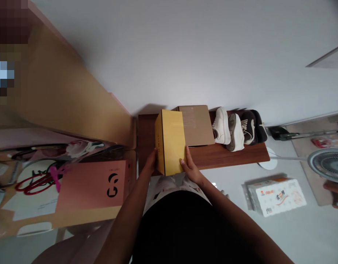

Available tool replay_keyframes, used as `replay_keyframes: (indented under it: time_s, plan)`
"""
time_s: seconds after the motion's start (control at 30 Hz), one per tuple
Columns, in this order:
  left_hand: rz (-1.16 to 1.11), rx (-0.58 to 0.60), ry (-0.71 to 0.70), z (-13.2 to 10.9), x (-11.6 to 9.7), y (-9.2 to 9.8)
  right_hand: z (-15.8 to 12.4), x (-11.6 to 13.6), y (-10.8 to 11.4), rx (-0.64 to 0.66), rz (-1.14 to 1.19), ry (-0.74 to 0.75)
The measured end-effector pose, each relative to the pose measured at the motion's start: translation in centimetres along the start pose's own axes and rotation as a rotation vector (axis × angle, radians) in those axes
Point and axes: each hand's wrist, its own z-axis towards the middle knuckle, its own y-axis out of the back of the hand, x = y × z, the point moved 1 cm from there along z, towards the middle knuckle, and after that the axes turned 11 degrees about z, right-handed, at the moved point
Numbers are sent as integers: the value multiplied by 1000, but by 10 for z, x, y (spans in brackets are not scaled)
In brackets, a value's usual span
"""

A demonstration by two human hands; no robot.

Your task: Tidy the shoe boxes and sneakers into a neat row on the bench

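- My left hand [151, 162] and right hand [193, 171] clasp the yellow box [173, 143] from opposite sides
- It's over the wooden shelf [212, 156], beside the brown box [198, 126]
- Even pressure keeps it steady

Yellow box [173, 143] between 2 hands [193, 172], 4 shoes [237, 135] farther right

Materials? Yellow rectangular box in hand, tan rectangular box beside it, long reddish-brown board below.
Yellow rectangular box: probably coated paperboard, satin; smooth faces, crisp edges.
Tan rectangular box: likely uncoated cardboard, matte; dull brown faces.
Long reddish-brown board: wood or laminate, low sheen; streaky grain, real or printed unclear.
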Motion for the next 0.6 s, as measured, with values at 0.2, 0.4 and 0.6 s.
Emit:
replay_keyframes:
  time_s: [0.2,0.4,0.6]
  plan:
    - [-30,-51,-67,-24,-16,42,5,10,8,21,40,62]
    - [-31,-138,-159,-48,-48,54,23,22,10,-36,119,35]
    - [30,-269,-287,-51,-54,51,43,36,3,83,192,19]
